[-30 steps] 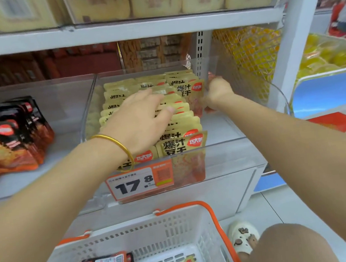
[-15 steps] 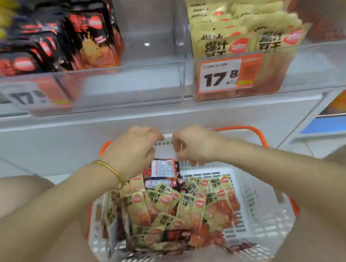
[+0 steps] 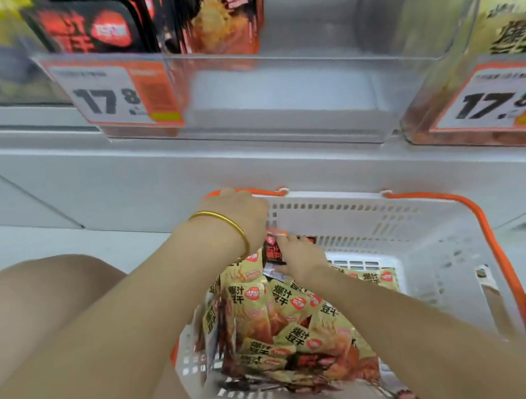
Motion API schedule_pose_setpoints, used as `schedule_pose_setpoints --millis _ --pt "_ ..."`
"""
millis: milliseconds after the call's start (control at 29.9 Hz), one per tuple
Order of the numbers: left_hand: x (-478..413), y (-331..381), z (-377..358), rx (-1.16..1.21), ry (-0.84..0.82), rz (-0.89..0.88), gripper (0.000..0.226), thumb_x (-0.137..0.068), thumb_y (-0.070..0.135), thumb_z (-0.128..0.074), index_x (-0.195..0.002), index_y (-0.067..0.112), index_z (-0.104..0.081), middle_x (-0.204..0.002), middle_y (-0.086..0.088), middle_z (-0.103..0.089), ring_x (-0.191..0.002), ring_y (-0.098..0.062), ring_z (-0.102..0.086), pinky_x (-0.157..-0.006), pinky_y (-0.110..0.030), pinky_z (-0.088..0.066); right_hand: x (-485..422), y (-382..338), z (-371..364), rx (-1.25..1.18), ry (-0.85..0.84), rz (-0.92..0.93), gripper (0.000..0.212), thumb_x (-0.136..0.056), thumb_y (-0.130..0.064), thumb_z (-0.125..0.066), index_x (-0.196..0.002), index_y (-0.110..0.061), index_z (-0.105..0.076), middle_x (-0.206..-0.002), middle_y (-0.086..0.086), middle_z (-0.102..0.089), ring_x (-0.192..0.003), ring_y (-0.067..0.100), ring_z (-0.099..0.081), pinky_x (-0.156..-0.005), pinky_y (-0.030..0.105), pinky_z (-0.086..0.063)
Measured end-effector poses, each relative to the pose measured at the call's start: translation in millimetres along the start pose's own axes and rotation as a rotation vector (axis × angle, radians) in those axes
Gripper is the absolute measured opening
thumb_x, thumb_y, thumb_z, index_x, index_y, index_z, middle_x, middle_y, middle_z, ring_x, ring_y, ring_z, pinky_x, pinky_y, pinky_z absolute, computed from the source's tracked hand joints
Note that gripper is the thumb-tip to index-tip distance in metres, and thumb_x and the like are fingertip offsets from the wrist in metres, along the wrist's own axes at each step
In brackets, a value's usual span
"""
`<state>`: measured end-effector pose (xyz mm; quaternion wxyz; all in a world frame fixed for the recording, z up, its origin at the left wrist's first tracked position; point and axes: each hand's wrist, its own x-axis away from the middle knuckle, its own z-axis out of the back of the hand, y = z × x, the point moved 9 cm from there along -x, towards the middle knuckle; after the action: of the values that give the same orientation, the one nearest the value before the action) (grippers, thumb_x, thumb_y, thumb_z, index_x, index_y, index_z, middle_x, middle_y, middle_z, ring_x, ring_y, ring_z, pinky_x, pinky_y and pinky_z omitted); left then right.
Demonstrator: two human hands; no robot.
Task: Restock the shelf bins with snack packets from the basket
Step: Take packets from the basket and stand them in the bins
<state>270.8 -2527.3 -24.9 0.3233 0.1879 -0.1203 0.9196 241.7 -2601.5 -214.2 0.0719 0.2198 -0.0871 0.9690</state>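
1. Nearest: white basket [image 3: 441,263] with orange rim sat on the floor between the knees. Yellow snack packets [image 3: 297,314] lay heaped in its left half, overlapping; roughly ten visible, exact count not possible.
2. Right hand [image 3: 300,257] reached into the heap's far end, fingers [image 3: 281,240] touching a black-and-red packet [image 3: 272,248]. At least one of these showed; more may be buried.
3. Left hand [image 3: 240,217], gold bangle [image 3: 224,222] on the wrist, hung over the same spot at the basket's far rim. Fingers hidden; grip state could not be determined.
4. Judgement: step in hand is collecting black-and-red packets. Best to gather several, faces aligned, before lifting.
5. Farther: two clear shelf bins. Left bin [image 3: 271,65] held a few black packets at its left, the rest vacant; right bin [image 3: 459,82] held yellow ones. Two price tags [image 3: 116,94].
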Motion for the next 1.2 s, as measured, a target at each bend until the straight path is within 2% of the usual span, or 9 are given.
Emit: schedule_pose_setpoints --millis 134,267,367,468,634,801,902,1002,1202 --pt "-1 2 6 0.061 0.037 -0.004 0.03 -0.095 0.021 -0.047 -0.125 0.018 -0.049 -0.122 -0.006 -0.053 -0.115 -0.026 -0.048 -0.088 -0.036 -0.043 16 32 40 -0.302 0.044 -0.06 0.027 -0.091 -0.004 -0.046 -0.116 -0.007 -0.056 -0.112 0.016 -0.065 -0.101 0.032 -0.06 -0.081 0.035 -0.049" --pt "3 5 16 0.301 0.077 0.009 0.033 -0.095 0.019 -0.052 -0.126 0.01 -0.045 -0.125 -0.011 -0.053 -0.113 -0.027 -0.051 -0.086 -0.032 -0.041 59 44 87 -1.141 -0.18 -0.045 0.024 -0.091 0.004 -0.053 -0.11 -0.009 -0.061 -0.105 0.012 -0.066 -0.1 0.026 -0.06 -0.094 0.042 -0.047" --pt "11 9 31 0.646 0.133 0.002 0.04 -0.09 0.025 -0.061 -0.126 0.009 -0.05 -0.128 -0.009 -0.055 -0.114 -0.024 -0.053 -0.092 -0.03 -0.042 90 25 128 -1.32 -0.261 0.117 0.03 -0.09 0.005 -0.053 -0.111 -0.015 -0.059 -0.107 0.009 -0.066 -0.099 0.023 -0.062 -0.095 0.044 -0.048" --pt "29 4 62 0.878 0.337 -0.034 0.011 -0.085 0.018 -0.068 -0.093 0.016 -0.061 -0.099 -0.005 -0.064 -0.095 -0.021 -0.059 -0.085 -0.029 -0.046 115 5 163 -1.412 -0.27 0.235 0.033 -0.084 0.003 -0.062 -0.113 -0.014 -0.059 -0.105 0.008 -0.066 -0.094 0.02 -0.064 -0.088 0.038 -0.052" --pt "76 -27 125 1.037 0.73 -0.109 0.013 -0.082 0.013 -0.071 -0.094 0.01 -0.067 -0.078 0.005 -0.06 -0.074 -0.01 -0.058 -0.075 -0.021 -0.046 155 -18 224 -1.285 -0.128 0.32 0.032 -0.076 0.007 -0.068 -0.103 -0.008 -0.062 -0.089 0.005 -0.069 -0.077 0.018 -0.066 -0.069 0.029 -0.058" --pt "121 -76 191 0.867 1.284 -0.065 0.025 -0.086 0.02 -0.054 -0.11 0.012 -0.057 -0.104 -0.001 -0.058 -0.098 -0.019 -0.057 -0.088 -0.027 -0.045 151 -37 344 -1.377 0.213 0.424 0.028 -0.074 0.009 -0.065 -0.101 0.002 -0.063 -0.087 0.012 -0.072 -0.074 0.021 -0.068 -0.071 0.033 -0.058" --pt "98 -85 193 0.408 1.213 0.041 0.039 -0.086 0.028 -0.043 -0.113 0.004 -0.06 -0.123 -0.016 -0.057 -0.121 -0.034 -0.048 -0.104 -0.039 -0.031 99 -34 386 -1.271 0.432 0.3 0.027 -0.074 0.02 -0.06 -0.084 -0.005 -0.061 -0.064 0.006 -0.067 -0.055 0.016 -0.066 -0.054 0.028 -0.055" --pt "74 -89 170 0.295 1.104 0.104 0.044 -0.088 0.035 -0.037 -0.113 0.008 -0.061 -0.137 -0.016 -0.05 -0.134 -0.034 -0.037 -0.111 -0.052 -0.021 35 -37 380 -1.085 0.431 0.103 0.04 -0.067 0.016 -0.071 -0.099 -0.005 -0.06 -0.092 0.015 -0.065 -0.083 0.027 -0.065 -0.076 0.04 -0.056" --pt "63 -89 160 0.212 1.066 0.113 0.047 -0.092 0.038 -0.031 -0.101 0.009 -0.067 -0.136 -0.015 -0.051 -0.135 -0.03 -0.037 -0.115 -0.05 -0.013 -11 -37 368 -0.506 0.383 -0.165 0.039 -0.078 -0.034 -0.076 -0.1 -0.011 -0.053 -0.098 0.007 -0.058 -0.091 0.022 -0.057 -0.086 0.031 -0.05"
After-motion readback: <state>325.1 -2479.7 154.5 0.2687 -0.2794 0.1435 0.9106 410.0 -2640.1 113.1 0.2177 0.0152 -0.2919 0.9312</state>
